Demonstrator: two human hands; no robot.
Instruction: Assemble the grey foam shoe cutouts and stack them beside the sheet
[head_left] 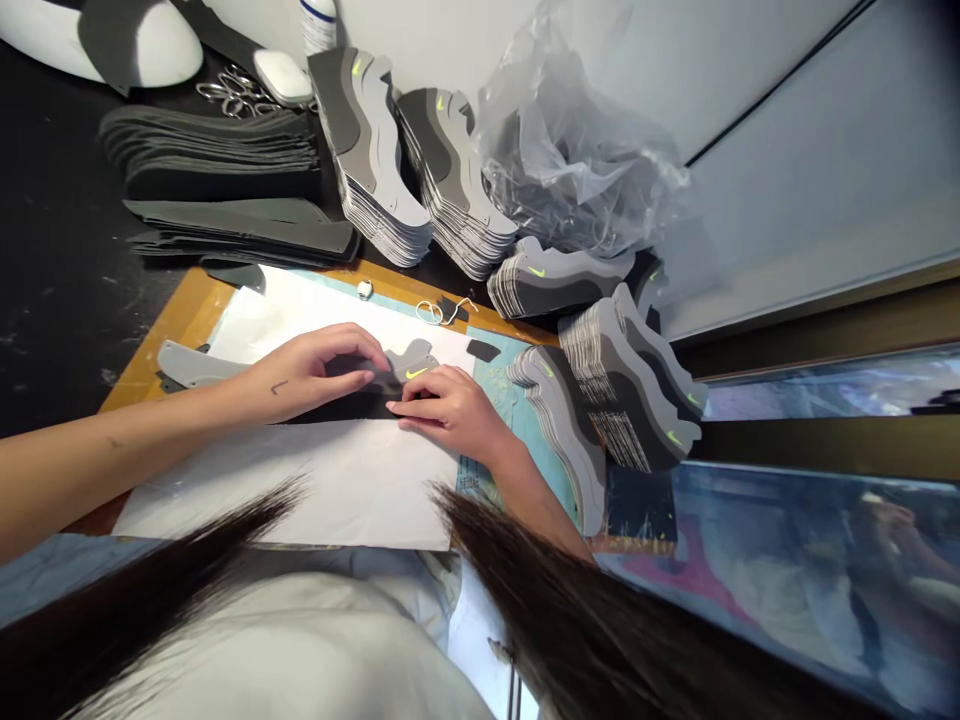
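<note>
A grey and black shoe upper piece (412, 359) with a small yellow-green swoosh lies across white paper (352, 480) on the board. From the left, my left hand (315, 370) rests over this piece, its thumb and forefinger apart and its other fingers partly hidden. At the piece's right part, my right hand (454, 408) has its fingers bent and closed on the lower edge, close to the swoosh. Another light grey upper piece (191, 365) sits partly under my left forearm.
Stacks of grey upper pieces (382, 150) stand behind and to the right (566, 420). Dark cut pieces (217, 150) are piled at back left, near scissors (236, 95). A clear plastic bag (577, 150) lies at the back. White string (431, 312) is on the wooden board (161, 345).
</note>
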